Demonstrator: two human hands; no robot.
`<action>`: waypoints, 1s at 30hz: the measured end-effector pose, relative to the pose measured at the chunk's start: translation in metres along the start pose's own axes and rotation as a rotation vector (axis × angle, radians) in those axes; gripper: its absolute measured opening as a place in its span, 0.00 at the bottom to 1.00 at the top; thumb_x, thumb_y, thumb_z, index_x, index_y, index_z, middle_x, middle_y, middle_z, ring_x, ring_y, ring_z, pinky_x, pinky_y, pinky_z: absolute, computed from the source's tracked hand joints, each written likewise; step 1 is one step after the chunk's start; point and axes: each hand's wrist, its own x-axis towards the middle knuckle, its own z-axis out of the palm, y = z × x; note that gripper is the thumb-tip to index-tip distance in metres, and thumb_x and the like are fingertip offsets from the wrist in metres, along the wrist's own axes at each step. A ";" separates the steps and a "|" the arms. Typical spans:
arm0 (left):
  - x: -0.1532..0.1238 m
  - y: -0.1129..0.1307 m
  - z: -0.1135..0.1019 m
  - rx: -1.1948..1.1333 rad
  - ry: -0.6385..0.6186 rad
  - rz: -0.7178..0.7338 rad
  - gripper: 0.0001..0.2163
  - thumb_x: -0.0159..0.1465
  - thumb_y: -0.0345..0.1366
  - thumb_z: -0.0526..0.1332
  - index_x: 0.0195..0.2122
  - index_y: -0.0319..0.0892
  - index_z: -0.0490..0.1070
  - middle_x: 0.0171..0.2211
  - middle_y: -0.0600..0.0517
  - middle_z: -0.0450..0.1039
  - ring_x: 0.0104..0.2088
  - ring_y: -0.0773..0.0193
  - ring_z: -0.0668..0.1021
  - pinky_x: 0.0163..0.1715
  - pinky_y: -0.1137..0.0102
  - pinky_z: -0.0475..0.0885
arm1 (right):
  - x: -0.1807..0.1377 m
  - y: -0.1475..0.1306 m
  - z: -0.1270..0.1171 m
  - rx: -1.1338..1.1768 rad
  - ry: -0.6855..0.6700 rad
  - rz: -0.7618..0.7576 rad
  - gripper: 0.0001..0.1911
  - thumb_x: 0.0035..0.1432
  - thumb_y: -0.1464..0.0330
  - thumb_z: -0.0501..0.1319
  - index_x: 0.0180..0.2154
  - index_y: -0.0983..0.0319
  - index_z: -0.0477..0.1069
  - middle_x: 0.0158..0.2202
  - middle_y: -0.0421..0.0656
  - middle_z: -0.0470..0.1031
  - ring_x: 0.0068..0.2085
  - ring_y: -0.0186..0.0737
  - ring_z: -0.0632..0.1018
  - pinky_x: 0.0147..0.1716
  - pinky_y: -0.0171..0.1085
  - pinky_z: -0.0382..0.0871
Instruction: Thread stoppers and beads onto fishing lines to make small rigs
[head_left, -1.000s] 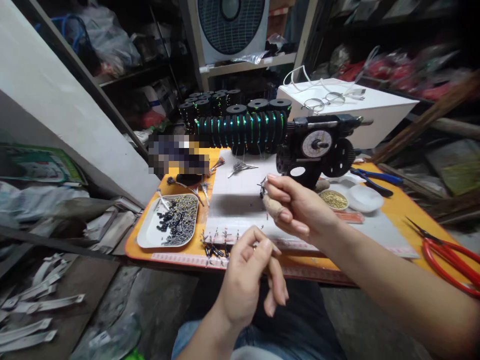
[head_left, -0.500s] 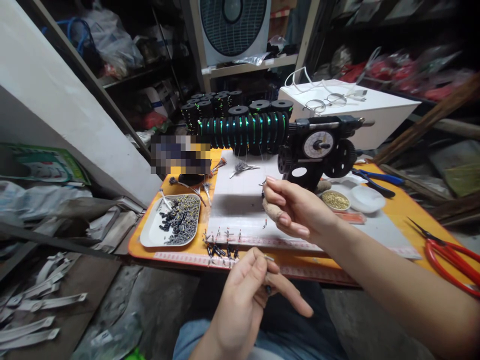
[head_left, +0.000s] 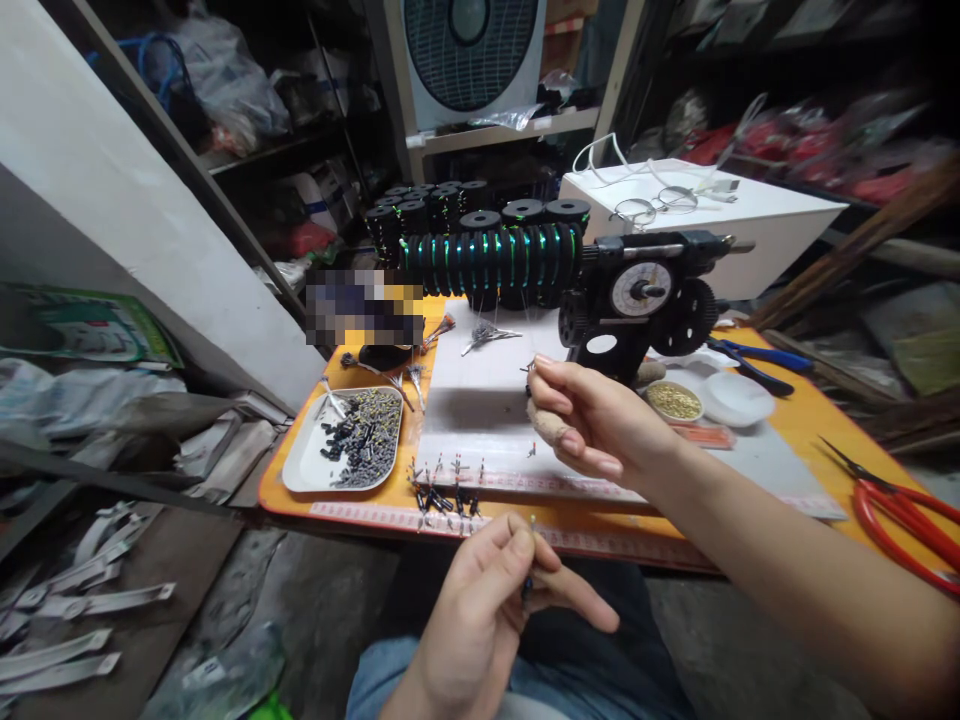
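Note:
My left hand (head_left: 491,595) hovers low in front of the orange table (head_left: 337,380), thumb and forefinger pinched on a tiny dark piece (head_left: 527,585) with a thin pin sticking up. My right hand (head_left: 592,415) is raised over the white mat (head_left: 480,390), fingers curled and pinched on something small and dark I cannot make out; one finger wears a tan wrap. A row of small finished pieces (head_left: 446,495) lies at the mat's near edge. Behind the right hand stands a black winding machine (head_left: 637,300) with a dial.
A white tray of small dark parts (head_left: 352,450) sits at the left of the table. Black spools with green line (head_left: 487,260) run along the back. A bowl of yellow bits (head_left: 673,400), a white dish (head_left: 739,398), blue pliers (head_left: 757,358) and red scissors (head_left: 900,515) lie right.
My left hand has dropped lower and toward me, away from the right hand, and its middle finger has stretched out. The right hand has stayed nearly in place.

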 end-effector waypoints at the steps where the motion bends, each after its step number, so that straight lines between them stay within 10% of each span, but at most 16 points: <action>1: 0.000 0.000 0.000 -0.004 0.007 -0.003 0.12 0.70 0.35 0.52 0.31 0.38 0.69 0.26 0.45 0.82 0.31 0.59 0.83 0.38 0.67 0.71 | 0.000 0.000 0.000 0.000 0.001 -0.002 0.23 0.67 0.58 0.50 0.21 0.62 0.58 0.13 0.37 0.67 0.06 0.22 0.57 0.04 0.20 0.47; 30: -0.004 -0.005 -0.001 0.007 0.039 0.076 0.12 0.70 0.36 0.52 0.30 0.38 0.68 0.29 0.43 0.83 0.31 0.60 0.83 0.37 0.68 0.71 | 0.000 -0.001 -0.002 -0.020 0.018 -0.027 0.22 0.65 0.58 0.53 0.21 0.61 0.57 0.13 0.36 0.66 0.06 0.22 0.56 0.04 0.21 0.44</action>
